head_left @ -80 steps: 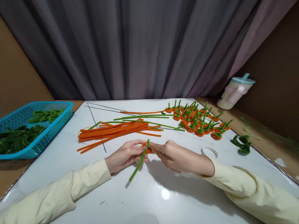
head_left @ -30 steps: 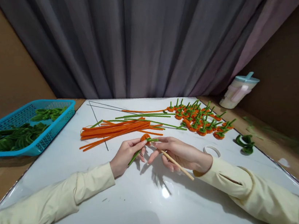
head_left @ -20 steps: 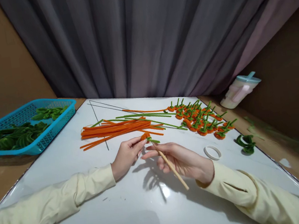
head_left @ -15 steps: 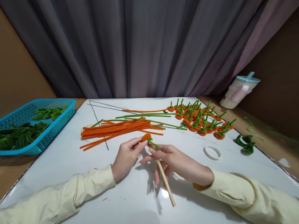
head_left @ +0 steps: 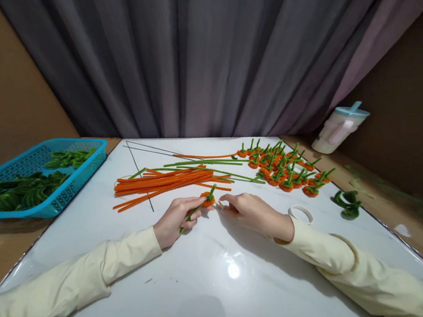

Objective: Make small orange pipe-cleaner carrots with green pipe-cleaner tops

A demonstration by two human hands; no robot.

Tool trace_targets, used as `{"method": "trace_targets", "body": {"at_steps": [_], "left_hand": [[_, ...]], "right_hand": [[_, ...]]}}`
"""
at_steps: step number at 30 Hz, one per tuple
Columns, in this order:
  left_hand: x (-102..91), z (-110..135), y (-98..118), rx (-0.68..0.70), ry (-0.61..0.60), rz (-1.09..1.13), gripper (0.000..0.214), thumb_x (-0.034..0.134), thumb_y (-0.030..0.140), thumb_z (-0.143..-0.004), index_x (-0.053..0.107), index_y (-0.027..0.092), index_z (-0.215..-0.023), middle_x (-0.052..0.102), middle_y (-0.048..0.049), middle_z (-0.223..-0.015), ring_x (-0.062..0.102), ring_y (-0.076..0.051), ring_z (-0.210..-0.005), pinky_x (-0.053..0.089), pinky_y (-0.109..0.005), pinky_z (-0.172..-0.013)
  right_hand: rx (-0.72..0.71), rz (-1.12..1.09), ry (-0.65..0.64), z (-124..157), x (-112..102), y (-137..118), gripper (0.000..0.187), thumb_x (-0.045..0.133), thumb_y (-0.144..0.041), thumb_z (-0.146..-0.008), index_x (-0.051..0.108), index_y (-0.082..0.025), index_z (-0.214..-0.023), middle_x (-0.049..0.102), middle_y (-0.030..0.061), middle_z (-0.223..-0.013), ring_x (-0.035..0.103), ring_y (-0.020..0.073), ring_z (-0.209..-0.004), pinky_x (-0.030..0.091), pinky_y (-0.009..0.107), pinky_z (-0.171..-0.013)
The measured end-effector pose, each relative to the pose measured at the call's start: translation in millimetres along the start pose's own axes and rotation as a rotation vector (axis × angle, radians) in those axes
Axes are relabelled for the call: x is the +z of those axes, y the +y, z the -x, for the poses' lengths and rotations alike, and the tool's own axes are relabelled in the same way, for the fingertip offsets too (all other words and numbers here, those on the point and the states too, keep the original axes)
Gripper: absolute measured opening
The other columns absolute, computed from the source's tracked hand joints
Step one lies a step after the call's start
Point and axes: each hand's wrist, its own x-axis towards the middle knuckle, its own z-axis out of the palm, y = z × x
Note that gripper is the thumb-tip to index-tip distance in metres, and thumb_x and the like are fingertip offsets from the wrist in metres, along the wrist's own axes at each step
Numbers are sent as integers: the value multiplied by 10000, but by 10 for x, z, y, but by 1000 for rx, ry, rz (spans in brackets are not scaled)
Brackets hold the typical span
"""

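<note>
Over the counter [head_left: 167,299], the left hand [head_left: 176,221] pinches the orange piece [head_left: 207,201], its green stem [head_left: 213,192] now swung upward and free of both hands, so work on it looks paused. The right hand [head_left: 252,214] curls just beside; whether it grips the stick, no longer plain to see, I cannot tell.

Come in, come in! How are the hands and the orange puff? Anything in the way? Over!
Left hand: holding puff, green stem tilted up. Right hand: close by, pinching a pale tip. Orange strips: behind, not between the hands.
</note>
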Motion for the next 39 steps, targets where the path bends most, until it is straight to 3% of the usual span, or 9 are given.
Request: {"method": "trace_targets", "body": {"at_steps": [3, 6, 11, 13, 18, 26, 30, 35, 39], "left_hand": [[-19, -14, 6, -92, -37, 86, 185, 571, 242, -787, 648, 73, -793, 471, 11, -568, 175, -2, -390, 70, -145, -325], [-45, -35, 22, -201, -106, 151, 157, 540, 189, -798, 641, 69, -806, 572, -52, -723, 176, 10, -389, 88, -115, -303], [-40, -27, 70, -318, -169, 177, 198, 495, 168, -819, 613, 65, -699, 446, 18, -516, 124, 1, -358, 92, -104, -285], [-36, -23, 81, -350, -196, 168, 220, 482, 172, -824, 609, 60, -685, 393, 35, -476, 111, -3, -354, 86, -108, -284], [-64, -39, 81, -397, -243, 138, 178, 528, 179, -782, 627, 55, -702, 512, -25, -608, 132, 5, -374, 64, -124, -295], [-100, -23, 85, -230, -289, -98, 222, 608, 267, -761, 659, 68, -678, 483, -9, -565, 135, -12, -399, 50, -177, -343], [-111, -27, 72, -205, -313, -130, 213, 627, 291, -741, 667, 88, -694, 526, -21, -592, 139, -21, -405, 42, -201, -366], [-91, -11, 114, -167, -346, -274, 312, 578, 383, -781, 677, 97, -706, 306, 70, -386, 124, -41, -367, 86, -220, -377], [-34, 50, 196, -3, -259, -609, 328, 518, 413, -814, 646, 118, -755, 535, 2, -506, 355, -69, -373, 254, -207, -394]], "right_hand": [[-110, -118, 121, -2, -72, 23, 199, 486, -235, -865, 571, -161, -1030, 643, 58, -785, 584, 163, -672, 395, 245, -584], [-357, -259, 279, 2, -173, 43, 148, 482, -200, -876, 572, -163, -988, 633, 84, -917, 585, 171, -809, 459, 277, -699], [-660, -149, 248, 19, -182, 44, 230, 379, -91, -898, 568, -162, -1007, 611, 103, -987, 545, 188, -929, 465, 328, -794], [-681, -126, 217, 18, -144, 37, 271, 341, -57, -894, 567, -155, -1008, 607, 103, -974, 539, 185, -917, 466, 327, -784], [-686, -276, 217, -7, -90, 19, 228, 338, -97, -907, 556, -156, -940, 604, 100, -888, 540, 172, -851, 472, 302, -745], [-567, -481, 234, -4, -70, -3, 166, 408, -199, -914, 536, -183, -810, 602, 51, -769, 550, 137, -698, 462, 253, -641], [-652, -471, 212, -21, -52, 19, 220, 359, -214, -934, 532, -181, -802, 569, 67, -780, 531, 147, -731, 456, 263, -658], [-667, -415, 259, -48, -7, 48, 190, 326, -147, -923, 471, -177, -804, 530, 52, -740, 487, 142, -694, 439, 258, -628], [-678, -182, 277, -16, 12, 34, 234, 265, -72, -903, 453, -162, -796, 513, 60, -742, 441, 146, -676, 410, 257, -602]]}}
